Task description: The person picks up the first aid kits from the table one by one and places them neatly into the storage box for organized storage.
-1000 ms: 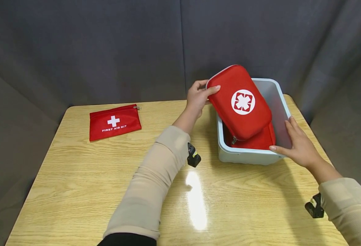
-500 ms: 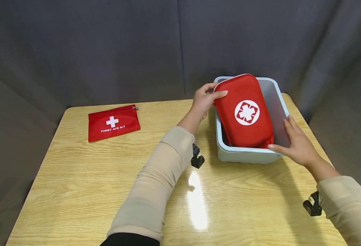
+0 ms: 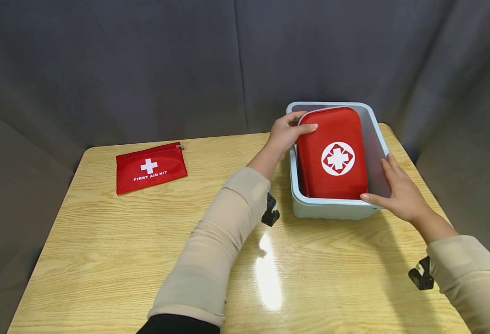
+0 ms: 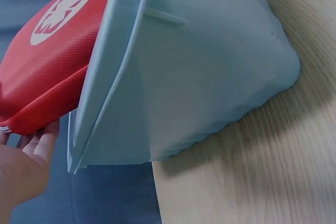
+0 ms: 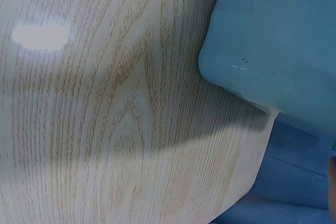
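A red zippered first aid case (image 3: 332,153) with a white round emblem lies tilted in the light blue plastic bin (image 3: 336,209), its far left end up near the rim. My left hand (image 3: 284,134) grips that end, thumb on top and fingers underneath; the left wrist view shows the fingers (image 4: 47,142) under the case (image 4: 58,51) beside the rim. My right hand (image 3: 403,192) holds the bin's near right corner, thumb over the front rim and fingers along the right side. In the right wrist view only a sliver of that hand shows. The case hides the bin's floor.
A flat red pouch (image 3: 150,169) marked FIRST AID KIT lies at the table's back left. The wooden table (image 3: 103,260) ends at a dark grey curtain (image 3: 165,69) behind. The bin stands close to the table's back right corner.
My left hand has moved right and lowered the first aid case deeper into the bin, turning it straighter and covering the red item below. The right hand keeps its hold on the bin.
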Tool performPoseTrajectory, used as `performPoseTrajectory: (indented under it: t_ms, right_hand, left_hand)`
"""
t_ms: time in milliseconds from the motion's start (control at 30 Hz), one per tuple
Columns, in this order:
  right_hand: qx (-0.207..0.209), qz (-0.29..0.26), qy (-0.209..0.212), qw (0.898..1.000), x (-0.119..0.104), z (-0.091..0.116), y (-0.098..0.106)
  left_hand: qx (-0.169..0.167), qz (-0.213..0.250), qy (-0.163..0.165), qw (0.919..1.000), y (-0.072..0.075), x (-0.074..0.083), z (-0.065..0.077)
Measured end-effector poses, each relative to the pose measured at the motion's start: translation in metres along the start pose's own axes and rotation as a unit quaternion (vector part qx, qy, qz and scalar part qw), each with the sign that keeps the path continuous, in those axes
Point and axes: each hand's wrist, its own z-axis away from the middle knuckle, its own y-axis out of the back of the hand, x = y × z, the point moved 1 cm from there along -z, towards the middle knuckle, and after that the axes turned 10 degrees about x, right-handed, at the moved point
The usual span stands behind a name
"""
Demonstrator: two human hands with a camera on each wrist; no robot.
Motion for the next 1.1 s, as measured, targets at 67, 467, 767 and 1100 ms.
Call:
performPoseTrajectory:
  t_ms: [67, 467, 767, 1100]
  right_hand:
    - [-0.001, 0.001, -0.001, 1.000, -0.001, 0.000, 0.000]
    - [-0.006, 0.001, -0.005, 1.000, -0.002, -0.002, 0.001]
    - [-0.005, 0.003, -0.004, 1.000, -0.003, 0.001, 0.001]
    - [0.002, -0.003, 0.006, 1.000, -0.005, -0.001, 0.000]
  left_hand:
    - [0.003, -0.014, -0.009, 0.9999, -0.002, 0.000, 0.000]
    - [0.046, -0.066, -0.021, 0.9965, -0.014, -0.002, 0.003]
    - [0.045, -0.072, -0.021, 0.9962, -0.019, -0.009, 0.009]
    - [0.019, -0.102, -0.037, 0.9939, -0.020, -0.012, 0.009]
